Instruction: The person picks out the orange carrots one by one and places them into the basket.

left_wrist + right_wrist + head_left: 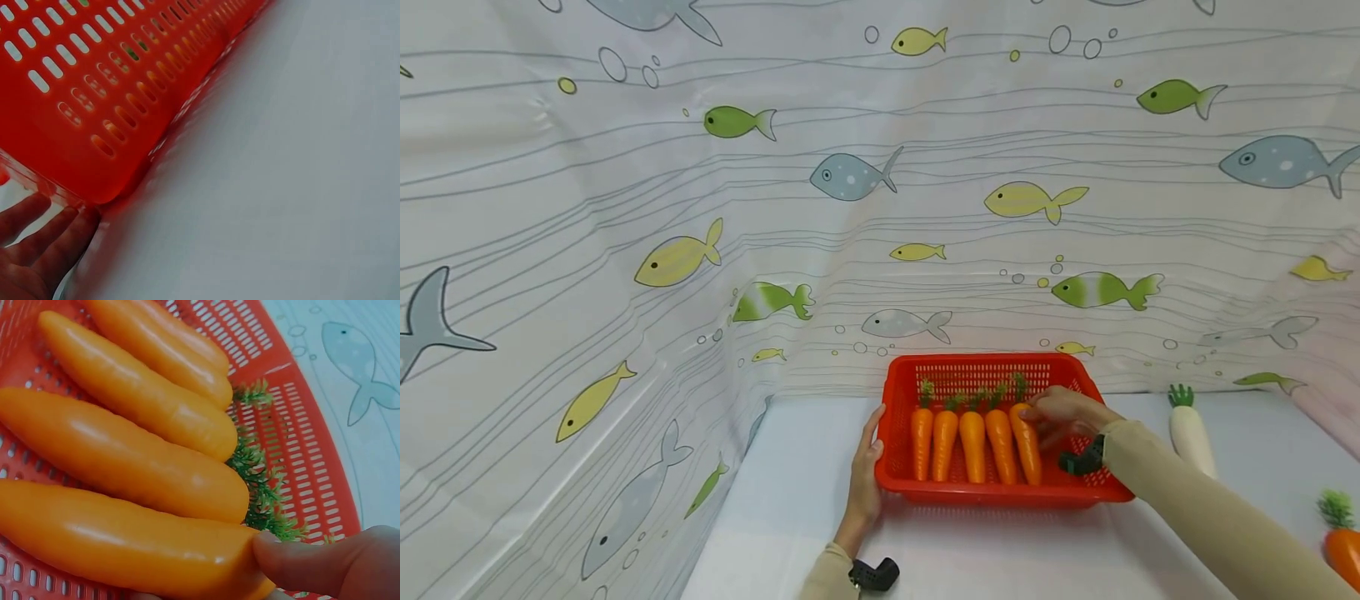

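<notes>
A red perforated plastic basket (977,497) holds several orange carrots (972,446) with green tops, lying side by side. At its right part, my right hand (1063,408) pinches the rightmost carrot (1026,446) near its leafy end. The right wrist view shows the thumb (312,559) on top of this carrot (131,544), with fingertips partly visible beneath it. My left hand (865,475) touches the outside of the basket's left wall. In the left wrist view, its fingers (50,244) lie fairly straight against the basket's corner (94,181).
A white radish (1192,437) with a green top lies on the white table (790,492), right of the basket. Farther right, at the view's edge, is another orange vegetable (1343,552) with a green top. A fish-patterned sheet (850,283) hangs behind and at the left.
</notes>
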A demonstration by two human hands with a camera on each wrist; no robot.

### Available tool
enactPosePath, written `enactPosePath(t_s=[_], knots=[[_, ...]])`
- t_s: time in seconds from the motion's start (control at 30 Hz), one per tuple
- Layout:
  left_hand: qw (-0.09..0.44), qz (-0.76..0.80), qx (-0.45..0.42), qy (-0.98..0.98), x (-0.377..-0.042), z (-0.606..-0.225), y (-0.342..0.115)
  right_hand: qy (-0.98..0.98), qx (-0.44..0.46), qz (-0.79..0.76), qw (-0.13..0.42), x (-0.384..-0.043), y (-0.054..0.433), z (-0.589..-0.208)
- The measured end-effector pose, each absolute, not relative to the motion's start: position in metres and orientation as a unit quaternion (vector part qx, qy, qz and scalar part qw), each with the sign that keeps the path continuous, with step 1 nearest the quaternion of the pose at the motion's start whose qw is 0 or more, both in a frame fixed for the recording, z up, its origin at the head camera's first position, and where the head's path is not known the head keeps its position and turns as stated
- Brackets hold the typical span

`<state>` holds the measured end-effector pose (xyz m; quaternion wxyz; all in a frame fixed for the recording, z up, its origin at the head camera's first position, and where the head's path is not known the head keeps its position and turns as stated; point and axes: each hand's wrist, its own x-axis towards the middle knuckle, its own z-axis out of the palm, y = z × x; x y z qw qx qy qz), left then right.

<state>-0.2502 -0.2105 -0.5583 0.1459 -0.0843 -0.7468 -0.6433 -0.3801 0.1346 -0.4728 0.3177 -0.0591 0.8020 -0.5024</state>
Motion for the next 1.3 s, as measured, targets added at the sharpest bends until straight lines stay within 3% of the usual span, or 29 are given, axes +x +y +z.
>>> enactPosePath(t_s=[1.3], knots=[[0.157,-0.639,-0.084,-0.749,-0.2528,-0.5574,-0.2109,0.835,-0.079,-0.454,0.300,-0.3852,0.1351,-0.4739]])
